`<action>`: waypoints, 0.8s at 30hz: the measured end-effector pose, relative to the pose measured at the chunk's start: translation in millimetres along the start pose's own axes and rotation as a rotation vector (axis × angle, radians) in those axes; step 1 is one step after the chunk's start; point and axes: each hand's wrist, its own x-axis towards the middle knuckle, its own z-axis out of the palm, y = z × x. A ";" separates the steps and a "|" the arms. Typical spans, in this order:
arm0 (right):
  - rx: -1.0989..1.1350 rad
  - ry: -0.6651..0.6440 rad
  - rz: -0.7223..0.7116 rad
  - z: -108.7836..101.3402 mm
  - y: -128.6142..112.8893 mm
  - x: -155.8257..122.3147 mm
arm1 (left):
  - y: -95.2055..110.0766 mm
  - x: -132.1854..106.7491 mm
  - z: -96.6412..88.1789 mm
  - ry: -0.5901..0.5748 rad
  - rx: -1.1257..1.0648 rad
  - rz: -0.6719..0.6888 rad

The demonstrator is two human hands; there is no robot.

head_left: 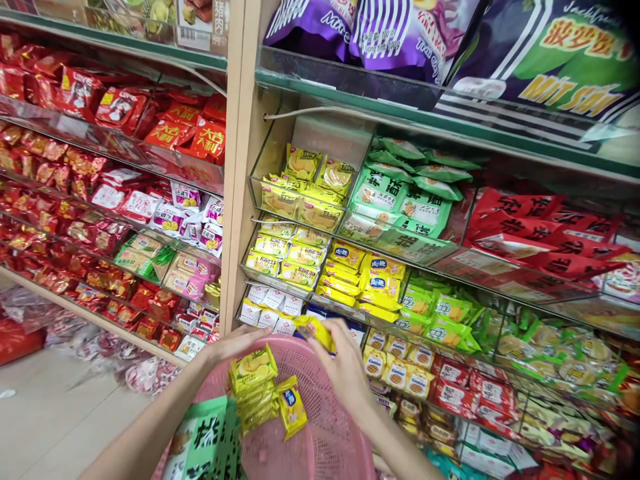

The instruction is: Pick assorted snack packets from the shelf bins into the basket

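A pink plastic basket (325, 440) sits low in front of me, holding several small yellow snack packets (255, 387) and a green packet (205, 440). My left hand (235, 347) grips the basket's far rim with its fingers curled over the edge. My right hand (340, 363) is closed on a yellow snack packet (315, 330), held just above the basket's rim and close to the lower shelf bin.
Tiered clear-fronted shelf bins (400, 247) ahead hold yellow, green and red snack packets. A wooden upright (235, 167) divides them from a left bay of red and pink packets (100, 200). Purple bags (375, 33) fill the top shelf. Pale floor (45, 413) lies at lower left.
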 end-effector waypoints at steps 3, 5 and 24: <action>0.218 -0.123 0.338 39.2 27.4 -35.3 | 5.1 -3.2 0.6 -0.031 -0.002 -0.028; 0.373 -0.202 0.495 59.6 46.6 -54.9 | 7.1 -5.0 0.9 -0.045 0.012 -0.023; 0.408 -0.254 0.736 98.9 65.8 -82.7 | 0.8 -10.2 1.9 0.019 0.018 -0.027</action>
